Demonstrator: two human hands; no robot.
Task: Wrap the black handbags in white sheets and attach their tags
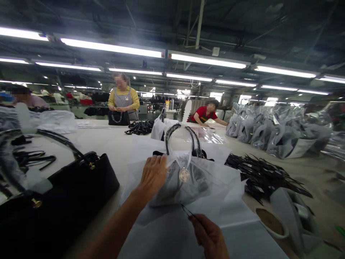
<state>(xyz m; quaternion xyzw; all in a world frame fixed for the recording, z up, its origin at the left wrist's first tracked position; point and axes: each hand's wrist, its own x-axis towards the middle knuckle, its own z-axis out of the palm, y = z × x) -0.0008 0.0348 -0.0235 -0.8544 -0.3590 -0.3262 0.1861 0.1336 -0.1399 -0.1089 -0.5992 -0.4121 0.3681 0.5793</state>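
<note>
The bag (195, 185) sits on the worktop (107, 142) with the left hand (154, 173) at its upper left, grip unclear, while the right hand (207, 233) pinches a thin dark tool (185, 210) in its fingers near the bag's lower edge.

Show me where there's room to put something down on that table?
The biggest bare patch of pale tabletop lies between the large black handbag at left and the white tissue paper. A narrower strip runs between the black straps and plastic-wrapped handbags at right. The middle is crowded: left hand at the round-emblem handbag, right hand close by.
</note>
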